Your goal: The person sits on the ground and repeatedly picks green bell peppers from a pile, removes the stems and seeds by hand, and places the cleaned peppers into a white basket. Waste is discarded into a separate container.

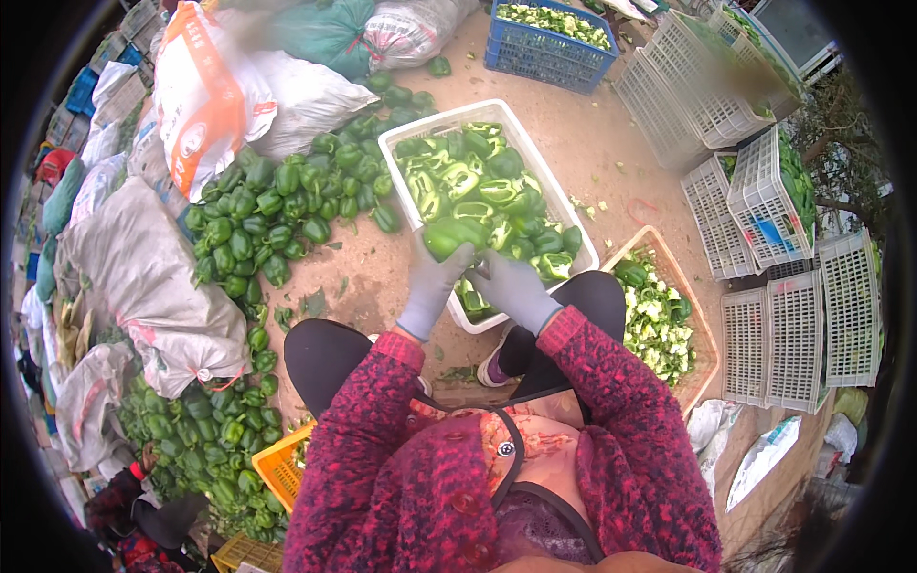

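A: What kind of place is shown?
B: An open-air produce sorting yard, on a bare dirt floor (611,153).

A: Which features identify it?
B: Heaps of whole green peppers (277,205) lie loose on the ground beside stuffed woven sacks (143,277). A white crate (406,143) and a blue crate (544,53) hold cut pepper pieces, a tan crate (702,329) holds trimmings, and empty white plastic crates (802,334) are stacked at the right.

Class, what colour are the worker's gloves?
Light grey gloves, seen in the head view, holding a green pepper.
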`<state>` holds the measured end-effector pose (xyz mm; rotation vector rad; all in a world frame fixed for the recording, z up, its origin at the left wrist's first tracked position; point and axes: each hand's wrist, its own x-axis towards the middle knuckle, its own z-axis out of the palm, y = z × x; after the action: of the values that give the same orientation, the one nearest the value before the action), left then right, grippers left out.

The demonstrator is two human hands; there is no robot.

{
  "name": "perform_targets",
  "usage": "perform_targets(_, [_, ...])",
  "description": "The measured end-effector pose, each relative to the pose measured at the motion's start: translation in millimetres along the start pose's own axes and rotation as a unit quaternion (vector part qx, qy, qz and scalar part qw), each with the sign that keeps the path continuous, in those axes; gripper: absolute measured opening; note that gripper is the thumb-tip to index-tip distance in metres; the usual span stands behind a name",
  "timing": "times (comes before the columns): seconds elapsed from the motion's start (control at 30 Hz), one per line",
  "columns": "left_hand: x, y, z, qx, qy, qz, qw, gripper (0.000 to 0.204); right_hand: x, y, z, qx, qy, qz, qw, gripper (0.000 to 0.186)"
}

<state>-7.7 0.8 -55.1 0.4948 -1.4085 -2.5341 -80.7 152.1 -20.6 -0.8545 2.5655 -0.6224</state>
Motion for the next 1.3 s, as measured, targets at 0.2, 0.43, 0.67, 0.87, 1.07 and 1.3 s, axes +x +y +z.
perform_targets(0.2, [7.6, 2.2, 1.7, -0.161, 0.029, -0.030, 0.986, 0.059, -13.1, -3.7, -22.9, 0.034, -0.020, 0.034, 0.999, 0.056])
perform_targets(0.43, [11.0, 16.4, 1.3, 0.097, -0.019, 0.029, 0.995, 0.052, -3.8, -5.3, -54.5, 0.266, 0.020, 0.049, 0.962, 0.071])
perform_targets(0.67, [5.2, 12.1, 9.3, 0.068, -0.020, 0.093, 0.993, 0.053, 41.2, -5.2, -86.9, 0.397, -0.201, 0.028, 0.895, 0.067])
perform_targets(0.87, [27.0, 5.2, 6.1, -0.052, -0.077, 0.051, 0.994, 0.065, 86.1, 12.6, -71.2, 0.673, -0.206, 0.067, 0.707, 0.046])
perform_targets(1.07, [46.7, -9.1, -5.6, -0.220, -0.007, -0.038, 0.975, 0.066, 163.9, 56.3, -57.7, 0.567, -0.070, 0.117, 0.812, 0.039])
perform_targets(1.3, [50.6, 6.1, -19.2, -0.255, -0.045, -0.124, 0.958, 0.088, 289.1, 55.9, -35.7, 0.413, -0.030, 0.161, 0.896, 0.039])
